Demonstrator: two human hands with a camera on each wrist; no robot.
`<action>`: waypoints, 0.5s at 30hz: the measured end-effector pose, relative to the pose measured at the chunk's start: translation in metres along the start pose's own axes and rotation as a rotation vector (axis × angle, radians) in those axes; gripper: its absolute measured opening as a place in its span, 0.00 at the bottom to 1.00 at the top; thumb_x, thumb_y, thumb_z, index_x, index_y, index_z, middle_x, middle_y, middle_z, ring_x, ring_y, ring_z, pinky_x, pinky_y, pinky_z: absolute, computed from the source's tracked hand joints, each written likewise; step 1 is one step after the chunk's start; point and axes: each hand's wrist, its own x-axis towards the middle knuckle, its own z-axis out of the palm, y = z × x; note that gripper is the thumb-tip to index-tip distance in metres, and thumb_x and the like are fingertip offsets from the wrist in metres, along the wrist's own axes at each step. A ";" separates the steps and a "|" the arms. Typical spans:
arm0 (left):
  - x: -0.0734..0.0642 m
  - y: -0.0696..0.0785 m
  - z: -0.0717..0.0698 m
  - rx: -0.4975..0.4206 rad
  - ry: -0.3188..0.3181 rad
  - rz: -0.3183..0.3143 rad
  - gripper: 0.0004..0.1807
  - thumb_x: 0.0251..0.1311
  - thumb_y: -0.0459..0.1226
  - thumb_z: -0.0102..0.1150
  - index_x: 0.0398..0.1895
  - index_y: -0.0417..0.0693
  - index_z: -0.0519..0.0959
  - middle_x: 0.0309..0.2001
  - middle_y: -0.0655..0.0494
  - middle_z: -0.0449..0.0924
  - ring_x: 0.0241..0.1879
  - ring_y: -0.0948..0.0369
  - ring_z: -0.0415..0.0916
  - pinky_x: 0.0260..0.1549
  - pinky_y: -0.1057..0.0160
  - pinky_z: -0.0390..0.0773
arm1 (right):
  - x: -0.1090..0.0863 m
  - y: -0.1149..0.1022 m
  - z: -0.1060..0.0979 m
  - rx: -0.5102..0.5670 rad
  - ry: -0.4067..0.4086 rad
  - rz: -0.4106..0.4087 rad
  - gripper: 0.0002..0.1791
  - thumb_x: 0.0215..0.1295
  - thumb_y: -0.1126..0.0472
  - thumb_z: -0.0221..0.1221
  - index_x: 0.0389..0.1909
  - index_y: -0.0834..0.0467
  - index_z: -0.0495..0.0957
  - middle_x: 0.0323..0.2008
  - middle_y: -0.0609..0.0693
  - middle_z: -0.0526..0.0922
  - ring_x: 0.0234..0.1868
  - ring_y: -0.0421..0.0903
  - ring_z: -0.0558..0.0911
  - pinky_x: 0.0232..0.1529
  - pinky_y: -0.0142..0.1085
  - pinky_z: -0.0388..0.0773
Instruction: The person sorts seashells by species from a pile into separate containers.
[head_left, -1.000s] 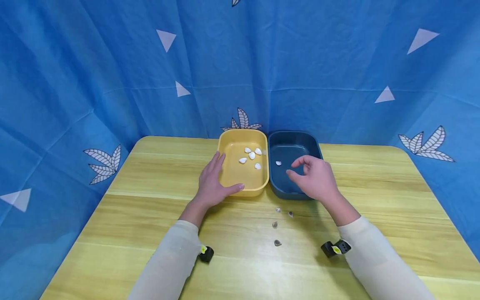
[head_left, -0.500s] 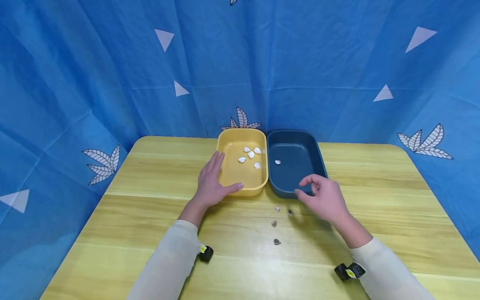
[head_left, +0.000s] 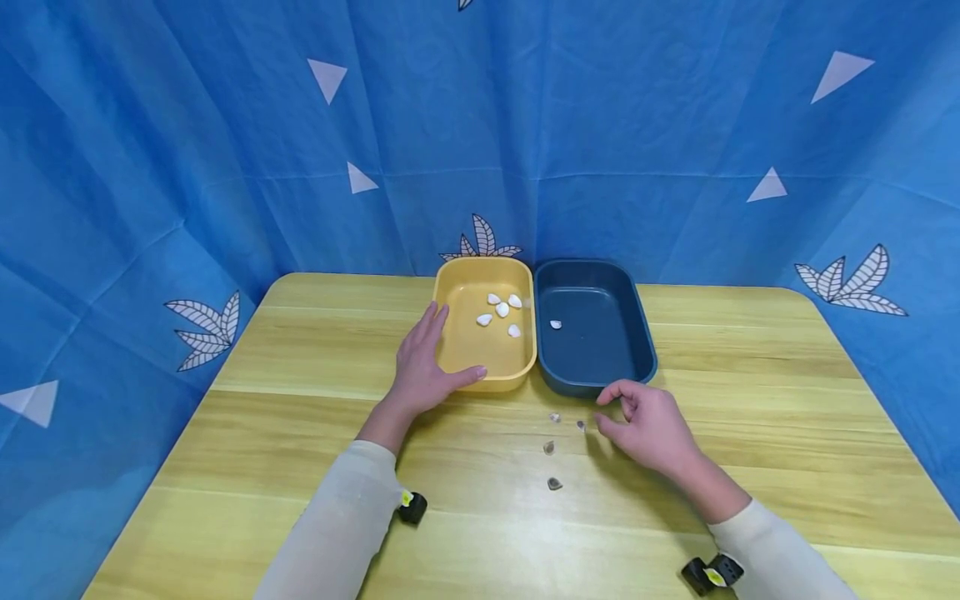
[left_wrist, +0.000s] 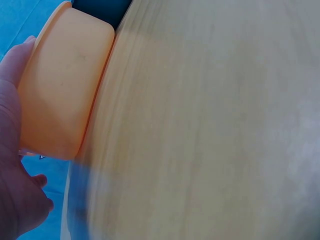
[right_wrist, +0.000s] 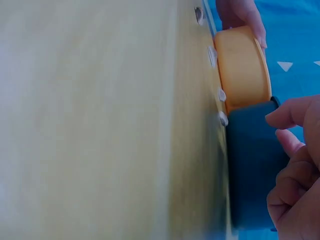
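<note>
Wooden table (head_left: 472, 533) bears four small pieces (head_left: 554, 483) between the two hands (head_left: 423, 367) (head_left: 652, 427).

The yellow bin (head_left: 495, 352) is sitting upright and open-topped, with five small white shell-looking bits (head_left: 502, 310) lying scattered on its floor. The dark blue bin (head_left: 600, 350) is standing upright too, snug against the yellow bin's right side, with one pale bit (head_left: 556, 325) lying inside. Four duller, greyish bits (head_left: 549, 447) are lying loose off the yellow bin's near right corner, kinda trailing away from it
</note>
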 end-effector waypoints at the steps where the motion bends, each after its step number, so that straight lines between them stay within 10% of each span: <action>1: 0.000 0.000 0.000 0.001 0.001 -0.002 0.64 0.46 0.65 0.71 0.82 0.58 0.46 0.80 0.61 0.36 0.76 0.50 0.38 0.70 0.41 0.39 | 0.000 0.000 0.001 -0.002 -0.016 0.001 0.10 0.52 0.67 0.72 0.34 0.58 0.82 0.13 0.40 0.60 0.16 0.39 0.61 0.22 0.35 0.63; 15: -0.001 0.000 -0.003 -0.001 -0.010 0.010 0.64 0.47 0.66 0.69 0.82 0.57 0.46 0.80 0.62 0.35 0.76 0.49 0.38 0.70 0.41 0.38 | -0.002 0.005 0.015 0.015 -0.183 0.006 0.09 0.55 0.68 0.69 0.36 0.55 0.83 0.13 0.40 0.61 0.16 0.38 0.62 0.19 0.33 0.60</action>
